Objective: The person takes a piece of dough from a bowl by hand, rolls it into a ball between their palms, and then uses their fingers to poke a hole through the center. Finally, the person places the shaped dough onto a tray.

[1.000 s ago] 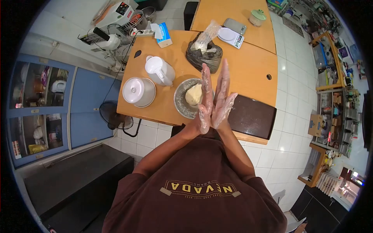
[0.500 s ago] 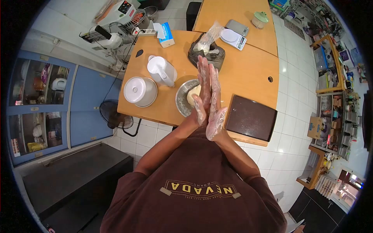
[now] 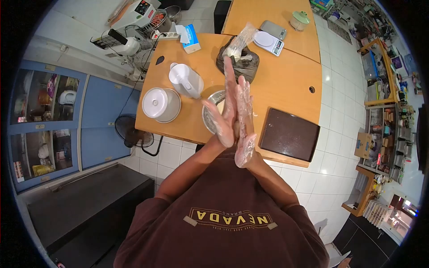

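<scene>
Head camera: my one view, worn on the person's head, looking forward and steeply down.
Shirt [image 3: 223, 196]: close under my lens, filling 6 o'clock.
Left hand [image 3: 229, 114], right hand [image 3: 244, 123]: close too, near the centre of my feed.
Table [image 3: 290, 76]: farther off, seen from above, towards 12.
Room edges: my wide lens bends them, with blue cabinet [image 3: 106, 107] at 9 and shelving [image 3: 380, 134] at 3.

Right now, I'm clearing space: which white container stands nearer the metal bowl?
The handled white pitcher; the round tub beside it stands farther from the bowl.
</scene>
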`<state>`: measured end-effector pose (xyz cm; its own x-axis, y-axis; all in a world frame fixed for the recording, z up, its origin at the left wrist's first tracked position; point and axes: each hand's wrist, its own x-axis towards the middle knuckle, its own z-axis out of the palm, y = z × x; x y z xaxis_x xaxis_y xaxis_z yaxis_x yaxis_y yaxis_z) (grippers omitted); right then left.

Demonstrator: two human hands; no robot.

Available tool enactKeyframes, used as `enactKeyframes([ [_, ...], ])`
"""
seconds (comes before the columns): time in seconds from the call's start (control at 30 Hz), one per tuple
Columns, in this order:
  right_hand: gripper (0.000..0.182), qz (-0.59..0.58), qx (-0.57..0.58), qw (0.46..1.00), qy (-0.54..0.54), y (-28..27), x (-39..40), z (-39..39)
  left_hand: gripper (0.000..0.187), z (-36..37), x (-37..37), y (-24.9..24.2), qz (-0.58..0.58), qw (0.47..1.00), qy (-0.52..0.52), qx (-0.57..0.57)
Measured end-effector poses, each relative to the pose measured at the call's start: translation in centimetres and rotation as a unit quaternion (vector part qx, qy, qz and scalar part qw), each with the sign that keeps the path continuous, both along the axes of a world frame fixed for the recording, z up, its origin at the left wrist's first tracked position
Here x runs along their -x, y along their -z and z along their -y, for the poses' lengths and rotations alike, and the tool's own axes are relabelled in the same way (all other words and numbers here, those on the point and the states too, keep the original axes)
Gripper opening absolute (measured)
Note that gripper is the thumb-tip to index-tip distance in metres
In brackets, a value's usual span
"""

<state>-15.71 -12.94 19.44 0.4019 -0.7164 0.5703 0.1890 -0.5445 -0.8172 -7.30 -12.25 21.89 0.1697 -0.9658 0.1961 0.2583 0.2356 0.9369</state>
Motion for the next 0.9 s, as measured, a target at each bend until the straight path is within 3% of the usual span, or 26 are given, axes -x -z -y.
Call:
enactKeyframes([
  [0.1, 0.104, 0.090, -0.058, 0.994, -0.017, -1.2, -0.9, 0.3, 0.125, 0.0, -0.1, 0.9, 0.165, 0.979, -0.005, 0.123],
  [0.2, 0.100, 0.059, -0.065, 0.996, 0.026, -3.2, 0.2, 1.7, 0.126, -1.6, 0.2, -0.3, 0.168, 0.983, 0.021, 0.074],
  [0.3, 0.104, 0.044, -0.061, 0.996, 0.039, -1.6, -0.6, 3.0, 0.123, -2.0, 0.4, -3.0, 0.024, 0.992, 0.050, 0.110],
  [0.6, 0.098, -0.064, -0.094, 0.994, 0.002, -2.9, -1.5, -1.3, 0.114, 1.0, -2.5, -1.8, -0.125, 0.992, 0.010, -0.015],
  [0.7, 0.109, -0.041, -0.113, 0.993, 0.009, -3.9, -1.7, -1.2, 0.111, 0.5, -1.0, -1.6, -0.023, 1.000, 0.005, -0.013],
  [0.77, 0.093, -0.028, -0.046, 0.997, 0.061, -3.9, -2.5, 0.3, 0.113, 0.6, -1.1, -0.5, -0.023, 0.997, 0.038, 0.064],
  [0.9, 0.099, -0.019, -0.067, 0.995, 0.073, -6.2, -2.0, 0.8, 0.120, 0.2, -1.9, -0.1, 0.027, 0.984, 0.079, 0.156],
])
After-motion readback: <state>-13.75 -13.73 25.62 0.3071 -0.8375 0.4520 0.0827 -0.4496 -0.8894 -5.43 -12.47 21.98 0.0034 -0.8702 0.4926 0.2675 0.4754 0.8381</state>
